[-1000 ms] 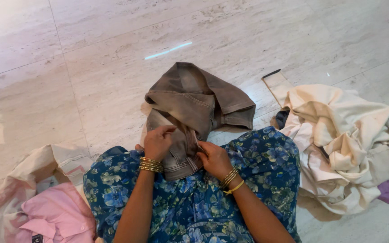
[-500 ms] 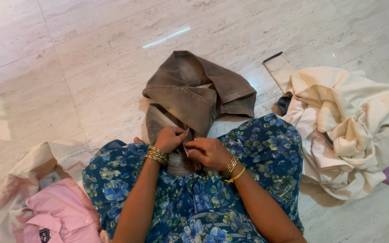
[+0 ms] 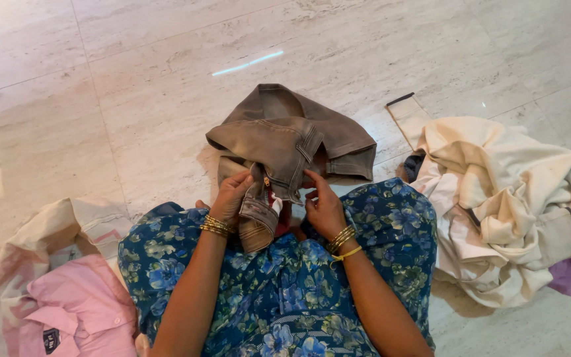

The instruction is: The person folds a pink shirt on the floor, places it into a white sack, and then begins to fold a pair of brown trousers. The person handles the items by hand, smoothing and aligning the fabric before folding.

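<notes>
At centre frame the grey-brown jeans (image 3: 285, 149) lie bunched on the floor (image 3: 133, 99). Since a moment ago the hands have parted: the left hand (image 3: 232, 195) now pinches the waistband, the right hand (image 3: 325, 205) grips the fly edge, spreading it.

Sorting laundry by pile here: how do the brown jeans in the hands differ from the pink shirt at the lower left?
The brown jeans are faded denim; the pink shirt is thin, smooth cloth. The jeans lie bunched in front of the knees, held at the waistband by the left hand and right hand; the shirt lies untouched, collar up, on a cream garment. Both rest on the marble floor.
</notes>
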